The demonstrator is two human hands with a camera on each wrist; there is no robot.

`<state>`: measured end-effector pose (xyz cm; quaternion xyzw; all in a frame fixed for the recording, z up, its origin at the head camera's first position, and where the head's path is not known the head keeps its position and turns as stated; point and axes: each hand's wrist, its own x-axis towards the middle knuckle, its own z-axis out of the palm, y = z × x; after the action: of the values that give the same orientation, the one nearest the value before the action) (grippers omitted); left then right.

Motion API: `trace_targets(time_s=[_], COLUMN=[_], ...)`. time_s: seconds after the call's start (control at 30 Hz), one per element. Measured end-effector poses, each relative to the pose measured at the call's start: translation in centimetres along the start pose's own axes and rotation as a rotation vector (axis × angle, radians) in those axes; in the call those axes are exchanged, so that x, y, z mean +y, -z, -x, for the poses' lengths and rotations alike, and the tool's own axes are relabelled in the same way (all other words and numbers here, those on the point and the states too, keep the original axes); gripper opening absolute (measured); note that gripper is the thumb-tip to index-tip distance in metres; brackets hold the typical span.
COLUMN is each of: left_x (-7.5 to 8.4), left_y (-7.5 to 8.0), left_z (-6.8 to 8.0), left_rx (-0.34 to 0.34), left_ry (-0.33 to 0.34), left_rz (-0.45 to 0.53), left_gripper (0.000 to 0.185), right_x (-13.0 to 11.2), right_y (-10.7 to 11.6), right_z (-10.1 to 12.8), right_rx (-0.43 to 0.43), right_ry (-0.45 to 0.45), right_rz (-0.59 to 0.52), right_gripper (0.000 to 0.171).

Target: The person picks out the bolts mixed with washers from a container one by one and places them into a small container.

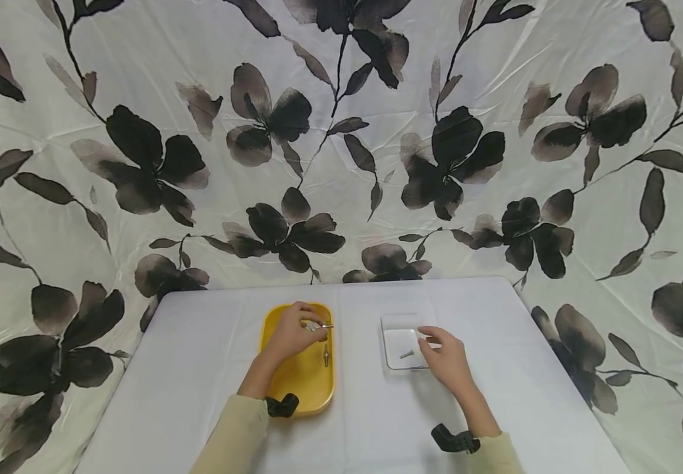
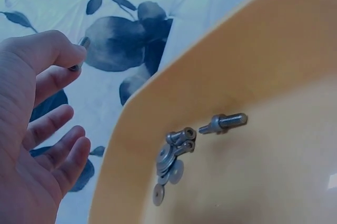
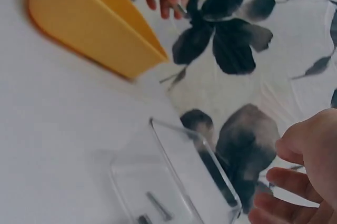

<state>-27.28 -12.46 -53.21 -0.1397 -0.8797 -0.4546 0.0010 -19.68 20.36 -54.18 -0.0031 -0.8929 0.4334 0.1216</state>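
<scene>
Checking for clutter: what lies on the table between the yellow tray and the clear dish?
Nothing: between yellow tray and clear dish, the head view shows bare white table.

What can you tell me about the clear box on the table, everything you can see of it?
The clear box is a shallow, square, see-through plastic container with rounded corners and no lid. It sits flat on the white table, right of the yellow tray. A small metal bolt lies inside. The right hand rests at its right edge, apparently touching the rim.
</scene>
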Motion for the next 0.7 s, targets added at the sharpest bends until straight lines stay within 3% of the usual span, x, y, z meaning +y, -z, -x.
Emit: trace_targets(time_s=[0.33, 0.57, 0.7], left_x=[0.7, 1.5, 1.9], left_y=[-1.0, -1.7, -2.7], left_z=[-0.4, -1.0, -0.9], left_rx=[-0.02, -0.035, -0.058], left_ry=[-0.011, -0.046, -0.03], left_rz=[0.07, 0.075, 0.036], left_gripper=[0.006, 0.008, 0.009], right_x=[3.3, 4.1, 4.6], right_y=[-0.5, -1.7, -2.3], right_z=[0.5, 1.0, 1.6], right_rx=[-0.04, -0.054, -0.063], right_ry=[-0.154, -0.176, -0.185], right_rz=[-0.037, -0.085, -0.096], right_gripper=[0.037, 0.04, 0.039])
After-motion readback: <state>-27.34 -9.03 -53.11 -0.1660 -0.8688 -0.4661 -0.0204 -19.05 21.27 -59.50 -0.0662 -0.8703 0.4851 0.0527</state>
